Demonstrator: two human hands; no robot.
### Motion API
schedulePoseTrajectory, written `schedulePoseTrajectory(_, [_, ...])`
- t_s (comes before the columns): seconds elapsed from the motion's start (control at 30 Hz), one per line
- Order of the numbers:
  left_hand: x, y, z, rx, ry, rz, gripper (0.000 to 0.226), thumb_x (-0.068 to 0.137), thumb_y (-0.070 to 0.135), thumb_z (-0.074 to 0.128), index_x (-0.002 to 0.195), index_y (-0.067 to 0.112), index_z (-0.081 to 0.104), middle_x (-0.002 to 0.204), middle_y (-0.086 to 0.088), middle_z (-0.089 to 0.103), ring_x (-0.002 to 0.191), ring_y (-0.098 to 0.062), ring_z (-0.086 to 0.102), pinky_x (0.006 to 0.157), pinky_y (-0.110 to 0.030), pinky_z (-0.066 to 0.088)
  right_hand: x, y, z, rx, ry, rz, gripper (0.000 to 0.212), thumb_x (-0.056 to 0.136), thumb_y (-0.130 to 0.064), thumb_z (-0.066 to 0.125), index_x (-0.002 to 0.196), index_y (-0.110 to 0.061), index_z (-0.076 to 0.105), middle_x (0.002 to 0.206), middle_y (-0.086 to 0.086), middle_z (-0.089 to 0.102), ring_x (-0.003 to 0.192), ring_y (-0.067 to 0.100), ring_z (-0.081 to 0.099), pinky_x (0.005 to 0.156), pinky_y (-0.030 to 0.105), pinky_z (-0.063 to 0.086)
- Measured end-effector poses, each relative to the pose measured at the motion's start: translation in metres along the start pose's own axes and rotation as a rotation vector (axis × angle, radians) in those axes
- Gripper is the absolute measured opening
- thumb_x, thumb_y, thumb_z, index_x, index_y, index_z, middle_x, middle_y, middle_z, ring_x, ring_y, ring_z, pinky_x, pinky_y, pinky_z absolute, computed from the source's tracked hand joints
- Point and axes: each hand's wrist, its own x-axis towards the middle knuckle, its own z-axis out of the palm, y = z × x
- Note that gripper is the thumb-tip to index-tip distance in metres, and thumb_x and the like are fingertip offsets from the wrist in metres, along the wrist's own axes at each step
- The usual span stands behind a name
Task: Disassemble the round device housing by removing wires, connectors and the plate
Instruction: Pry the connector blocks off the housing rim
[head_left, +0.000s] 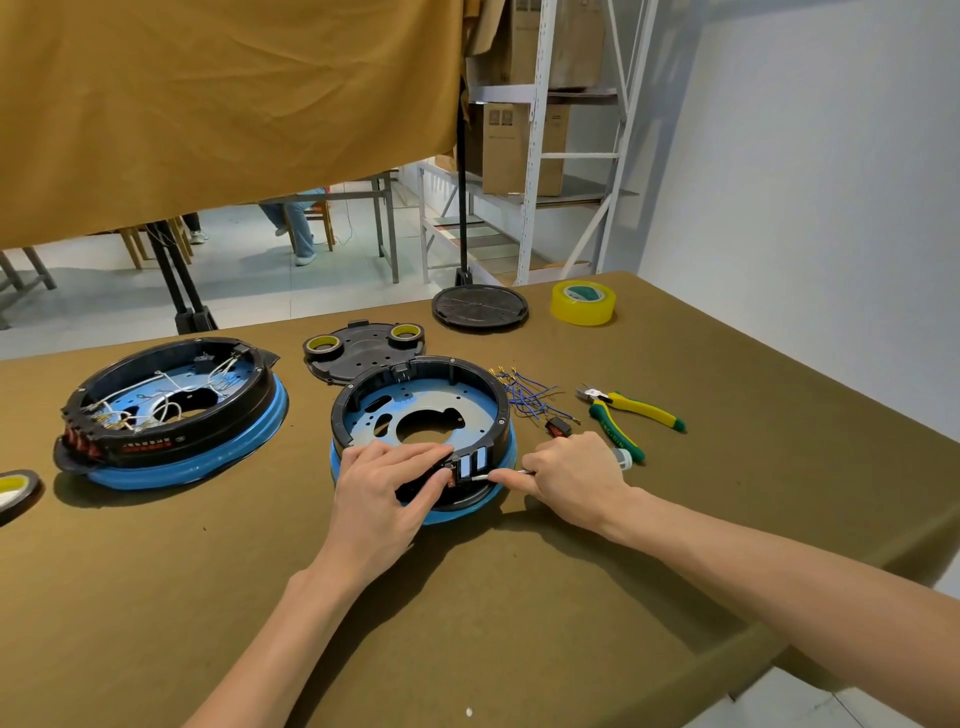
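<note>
The round device housing (423, 436) sits on the olive table (519, 597) right in front of me, black ring on a blue base. Inside it lies the grey perforated plate (415, 410) with a large centre cutout; I see no wires in it. My left hand (387, 493) lies over its near rim, fingers curled down on the black switch block (457, 467), thumb and fingertips pinching a red switch there. My right hand (569, 480) is clenched round a slim metal tool (501, 475), its tip touching the block beside 2 white openings.

A second housing (171, 415) stands well to the left, and this 1 holds a tangle of white wires (156, 405) and red connectors along its near side. Behind my housing lies a black cover (358, 353) carrying 2 tape rolls.

Just right of the housing are loose blue wires (530, 397) and a small red switch (558, 427), then green and yellow cutters (623, 415) near my right hand. A black disc (480, 306) and a yellow tape roll (583, 302) sit near the far edge. The table's right edge runs diagonally close behind my right forearm; the near cloth between my arms is open.
</note>
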Motion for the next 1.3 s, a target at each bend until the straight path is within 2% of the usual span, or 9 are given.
schedulePoseTrajectory(0.23, [0.0, 0.0, 0.001, -0.01, 0.0, 0.002, 0.044, 0.095, 0.052, 0.053, 0.126, 0.028, 0.072, 0.114, 0.016, 0.075, 0.09, 0.0, 0.052, 0.087, -0.018, 0.028, -0.007, -0.009, 0.007, 0.061, 0.018, 0.065, 0.078, 0.1, -0.073, 0.018, 0.05, -0.023, 0.052, 0.046, -0.008, 0.046, 0.04, 0.008, 0.041, 0.046, 0.023, 0.025])
schedulePoseTrajectory(0.4, [0.002, -0.001, 0.0, -0.022, -0.001, -0.003, 0.046, 0.094, 0.053, 0.052, 0.125, 0.027, 0.073, 0.113, 0.014, 0.076, 0.089, -0.001, 0.052, 0.083, -0.02, 0.028, 0.004, -0.003, 0.002, 0.062, -0.057, 0.007, 0.08, 0.097, -0.075, 0.015, 0.053, -0.021, 0.055, 0.049, -0.007, 0.051, 0.044, 0.009, 0.048, 0.049, 0.025, 0.042])
schedulePoseTrajectory(0.6, [0.002, -0.001, -0.002, -0.035, -0.004, -0.003, 0.046, 0.094, 0.053, 0.052, 0.125, 0.026, 0.073, 0.112, 0.014, 0.076, 0.09, -0.004, 0.056, 0.082, -0.026, 0.031, 0.002, -0.004, 0.009, 0.194, -0.147, 0.067, 0.088, 0.092, -0.081, 0.005, 0.057, -0.019, 0.058, 0.051, -0.004, 0.054, 0.047, 0.01, 0.053, 0.053, 0.024, 0.046])
schedulePoseTrajectory(0.8, [0.002, -0.001, -0.002, -0.037, -0.007, 0.0, 0.047, 0.094, 0.053, 0.052, 0.125, 0.025, 0.073, 0.111, 0.013, 0.076, 0.09, -0.005, 0.056, 0.081, -0.028, 0.031, -0.005, -0.013, 0.013, 0.266, -0.103, 0.135, 0.09, 0.093, -0.08, 0.006, 0.055, -0.019, 0.059, 0.048, -0.004, 0.051, 0.043, 0.009, 0.047, 0.048, 0.017, 0.026])
schedulePoseTrajectory(0.93, [0.003, 0.001, -0.002, -0.035, -0.016, -0.003, 0.047, 0.094, 0.053, 0.051, 0.125, 0.025, 0.073, 0.11, 0.013, 0.076, 0.089, -0.005, 0.056, 0.081, -0.027, 0.03, -0.001, -0.01, 0.003, 0.161, -0.07, 0.047, 0.079, 0.098, -0.073, 0.016, 0.053, -0.02, 0.053, 0.047, -0.006, 0.049, 0.041, 0.009, 0.044, 0.046, 0.023, 0.031])
schedulePoseTrajectory(1.03, [0.003, 0.002, -0.002, -0.029, -0.015, -0.007, 0.048, 0.093, 0.053, 0.051, 0.125, 0.025, 0.073, 0.109, 0.013, 0.077, 0.088, -0.006, 0.055, 0.081, -0.024, 0.029, 0.02, 0.004, -0.016, -0.046, -0.015, -0.104, 0.077, 0.098, -0.073, 0.017, 0.049, -0.02, 0.046, 0.045, -0.006, 0.045, 0.036, 0.012, 0.04, 0.042, 0.023, 0.02])
schedulePoseTrajectory(1.1, [0.003, 0.001, -0.002, -0.029, -0.011, -0.011, 0.048, 0.093, 0.054, 0.051, 0.125, 0.026, 0.073, 0.108, 0.013, 0.077, 0.088, -0.004, 0.054, 0.081, -0.022, 0.028, 0.035, 0.013, -0.026, -0.137, -0.013, -0.189, 0.079, 0.097, -0.074, 0.019, 0.048, -0.018, 0.047, 0.044, -0.005, 0.041, 0.035, 0.016, 0.043, 0.04, 0.025, 0.024])
schedulePoseTrajectory(1.17, [0.004, 0.001, -0.002, -0.032, -0.007, -0.018, 0.047, 0.093, 0.054, 0.051, 0.124, 0.026, 0.073, 0.107, 0.014, 0.077, 0.088, -0.003, 0.053, 0.083, -0.019, 0.028, 0.044, 0.017, -0.029, -0.174, 0.009, -0.245, 0.075, 0.096, -0.074, 0.026, 0.054, -0.016, 0.048, 0.045, -0.005, 0.04, 0.035, 0.018, 0.043, 0.04, 0.029, 0.033])
schedulePoseTrajectory(1.3, [0.004, 0.002, -0.002, -0.033, -0.014, -0.023, 0.045, 0.094, 0.054, 0.052, 0.125, 0.028, 0.072, 0.108, 0.015, 0.076, 0.088, 0.001, 0.05, 0.084, -0.02, 0.028, 0.046, 0.017, -0.028, -0.117, 0.103, -0.222, 0.065, 0.092, -0.075, 0.041, 0.086, -0.012, 0.053, 0.046, -0.005, 0.045, 0.034, 0.017, 0.042, 0.038, 0.031, 0.037])
